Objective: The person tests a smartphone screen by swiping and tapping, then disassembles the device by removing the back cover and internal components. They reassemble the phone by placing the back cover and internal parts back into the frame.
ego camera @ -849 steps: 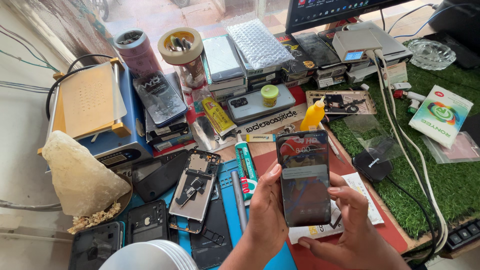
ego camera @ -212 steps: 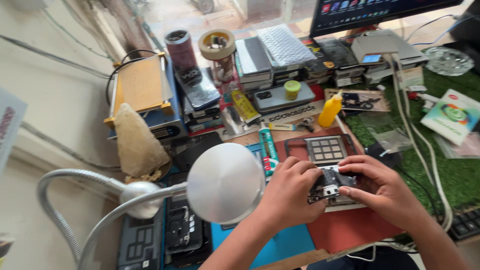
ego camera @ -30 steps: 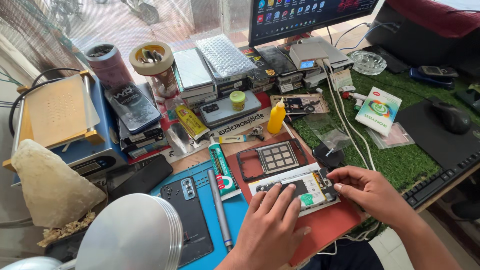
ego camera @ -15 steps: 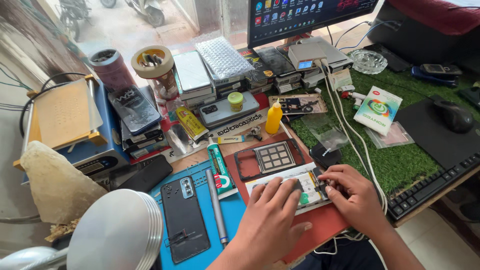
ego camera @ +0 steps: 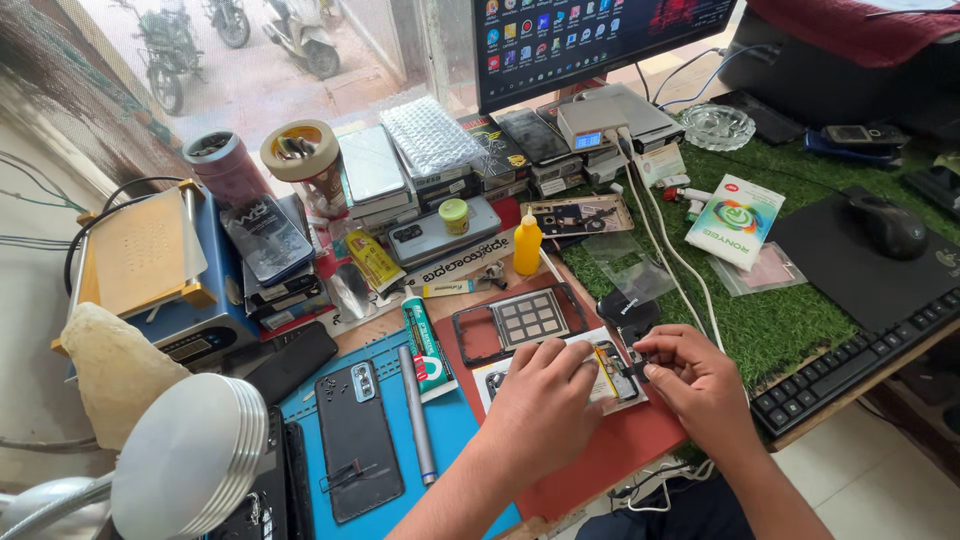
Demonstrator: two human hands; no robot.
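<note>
Opened smartphone body [ego camera: 612,372], its back off and its yellow-edged insides showing, lies flat on a white sheet on the red work mat [ego camera: 620,455] near the front edge of the tabletop. The left hand [ego camera: 540,400] presses down on its left half, fingers curled over it and covering most of it. The right hand [ego camera: 700,380] sits at its right end, thumb and forefinger pinched together on a small dark part at the phone's edge; what that part is I cannot tell. Just behind the phone rests a black rectangular phone frame [ego camera: 520,322] with a grey grid tray inside it. To the left, a green-and-white tube [ego camera: 424,338] and a grey metal pen-like tool [ego camera: 417,428] lie on the blue mat [ego camera: 450,440], beside a dark phone back cover [ego camera: 355,440]. A small yellow bottle [ego camera: 527,245] stands behind the frame. Silver lamp head [ego camera: 190,455] fills the lower left, and a black keyboard [ego camera: 850,362] rests on green turf at the right.
</note>
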